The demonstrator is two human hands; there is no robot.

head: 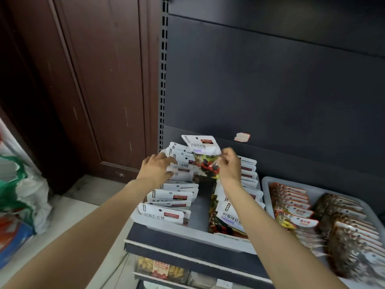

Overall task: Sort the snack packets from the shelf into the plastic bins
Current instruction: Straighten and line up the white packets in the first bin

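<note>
At nine o'clock a heap of plastic bags (23,192) slumps on the floor beside a dark wooden door (98,80). My left hand (155,168) reaches into the left row of white packets (166,202) standing in the grey plastic bin (200,233); its fingers (169,174) are curled over the tops of the packets, gripping a few near the back of the row. At twelve o'clock from that hand, I hold one snack packet (205,155) upright above the middle of the bin, its white header up and its clear window showing dark and red sweets. My right hand (229,166) pinches this packet by its right edge, fingers (226,157) together on the film. Beneath my right forearm, a second row of packets (228,217) fills the right side of the same bin, with a bare strip of bin floor between the two rows. At three o'clock a second bin (265,181) sits just beside the first on the shelf (187,250), holding a row of orange-topped packets (291,207) and, further right, rows of brown packets (345,236). A torn white label (241,137) sticks to the dark back panel above.
</note>
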